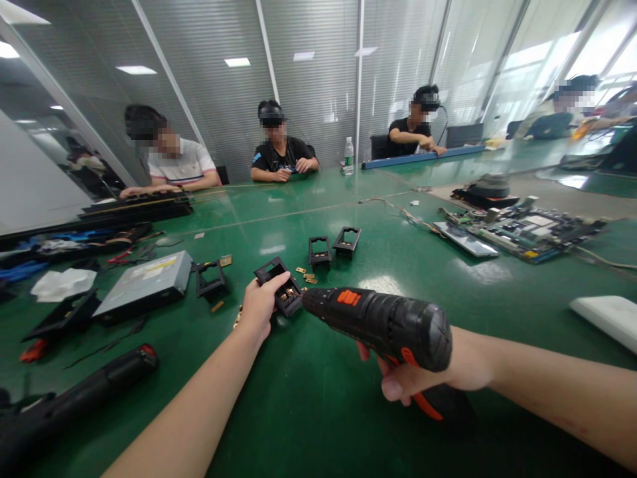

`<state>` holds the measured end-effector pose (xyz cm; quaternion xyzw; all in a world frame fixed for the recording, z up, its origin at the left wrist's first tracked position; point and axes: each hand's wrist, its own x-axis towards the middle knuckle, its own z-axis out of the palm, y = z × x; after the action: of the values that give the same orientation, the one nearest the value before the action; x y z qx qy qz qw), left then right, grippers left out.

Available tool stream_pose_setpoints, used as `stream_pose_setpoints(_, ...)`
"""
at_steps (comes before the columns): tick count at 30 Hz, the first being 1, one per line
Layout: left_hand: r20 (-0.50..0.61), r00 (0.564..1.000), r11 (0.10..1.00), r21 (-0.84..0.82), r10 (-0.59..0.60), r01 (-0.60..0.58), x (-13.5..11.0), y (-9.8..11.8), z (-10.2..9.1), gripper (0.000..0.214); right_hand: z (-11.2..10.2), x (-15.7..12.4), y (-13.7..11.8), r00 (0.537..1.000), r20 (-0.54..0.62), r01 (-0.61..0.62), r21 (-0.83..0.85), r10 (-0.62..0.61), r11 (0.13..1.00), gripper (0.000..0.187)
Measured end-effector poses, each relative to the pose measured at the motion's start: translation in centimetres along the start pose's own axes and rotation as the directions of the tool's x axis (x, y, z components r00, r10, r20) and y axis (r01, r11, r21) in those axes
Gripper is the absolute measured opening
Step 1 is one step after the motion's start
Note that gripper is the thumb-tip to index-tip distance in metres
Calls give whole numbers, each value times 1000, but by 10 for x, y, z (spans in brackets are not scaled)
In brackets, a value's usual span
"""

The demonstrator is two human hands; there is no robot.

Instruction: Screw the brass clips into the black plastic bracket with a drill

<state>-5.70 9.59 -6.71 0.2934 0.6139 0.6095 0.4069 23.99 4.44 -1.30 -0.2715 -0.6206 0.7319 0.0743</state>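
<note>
My left hand (259, 307) grips a black plastic frame (294, 304) with copper-coloured metal pieces inside, its thumb over the near edge. In my right hand (411, 380) is a black and orange cordless screwdriver (373, 315), held by its handle. The tool's nose points left and its tip meets the frame near the metal pieces; the exact contact is too small to make out. Just past the frame lie several small brass plates (309, 277). Two similar black frames (319, 251) stand farther back, and another black frame (212, 280) is to the left beside more brass plates.
A silver disc drive (144, 285) and a black tool (84, 398) lie at left. To the right are a circuit board (530, 229), a phone-like slab (468, 240) and a white box (607, 322). Several people sit across the green table (279, 212), near a water bottle (349, 157).
</note>
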Motion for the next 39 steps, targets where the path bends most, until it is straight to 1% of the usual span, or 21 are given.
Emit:
stream_pose_setpoints(2, 2, 1000, 1000, 1, 0, 0, 0, 0, 0, 46, 0, 1, 0, 1000, 1, 24, -39, -24, 999, 54)
stream_pose_setpoints(3, 2, 1000, 1000, 1, 0, 0, 0, 0, 0, 46, 0, 1, -1, 998, 1, 55, -69, -55, 996, 51)
stream_pose_setpoints(5, 4, 1000, 1000, 3, -1, 1, 1, -1, 0, 46, 0, 0, -4, 988, -17, 149, -140, -153, 979, 48)
stream_pose_setpoints(7, 1, 1000, 1000, 11, 0, 0, 1, -1, 0, 45, 1, -1, -9, 968, -41, 234, -216, -249, 948, 45)
stream_pose_setpoints(9, -5, 1000, 1000, 7, 1, -1, 1, -1, 1, 45, 3, -4, -14, 949, -56, 278, -311, -309, 909, 38)
stream_pose_setpoints(12, -6, 1000, 1000, -16, 0, -1, 1, 1, 1, 44, 5, -8, -20, 919, -106, 279, -507, -380, 816, 28)
stream_pose_setpoints(14, -4, 1000, 1000, -20, 1, -1, 0, 1, 2, 44, 8, -11, -22, 898, -153, 238, -621, -413, 747, 25)
stream_pose_setpoints(17, 0, 1000, 1000, -22, 2, -2, -1, 2, 1, 43, 13, -15, -24, 871, -228, 168, -692, -434, 702, 22)
stream_pose_setpoints(19, 1, 1000, 1000, -25, 2, -2, -2, 1, 1, 42, 17, -18, -25, 855, -288, 127, -691, -431, 712, 24)
stream_pose_setpoints(21, 5, 1000, 1000, -28, -3, 3, -3, 2, 2, 41, 19, -20, -26, 852, -337, 90, -660, -401, 746, 33)
stream_pose_setpoints(22, 7, 1000, 1000, -31, -4, 5, -3, 2, 2, 41, 20, -21, -27, 855, -357, 72, -636, -376, 768, 38)
stream_pose_setpoints(24, 12, 1000, 999, -38, -5, 6, -4, 2, 2, 40, 20, -22, -28, 877, -371, 48, -567, -307, 822, 44)
stream_pose_setpoints(26, 13, 1000, 999, -46, -2, 3, -4, 3, 2, 39, 18, -21, -26, 910, -351, 34, -473, -223, 881, 50)
stream_pose_setpoints(29, -1, 1000, 999, -51, 9, -9, -7, 3, 4, 41, 12, -16, -18, 955, -266, 52, -277, -129, 960, 59)
stream_pose_setpoints(31, -30, 999, 998, -49, 35, -37, -10, 3, 5, 43, 7, -11, -8, 972, -216, 68, -105, -89, 992, 67)
stream_pose_setpoints(33, -51, 997, 997, -45, 61, -63, -13, 2, 6, 44, 2, -7, 2, 985, -161, 53, -5, -54, 999, 78)
stream_pose_setpoints(34, -54, 996, 997, -44, 68, -70, -14, 1, 7, 44, 0, -6, 5, 990, -134, 42, 9, -41, 999, 79)
stream_pose_setpoints(36, -47, 996, 996, -42, 78, -80, -15, -1, 9, 43, -2, -7, 7, 996, -87, 33, -27, -35, 999, 78)
stream_pose_setpoints(39, -36, 996, 995, -48, 82, -84, -16, -2, 11, 44, -1, -10, -1, 993, -47, 95, -164, -104, 982, 63)
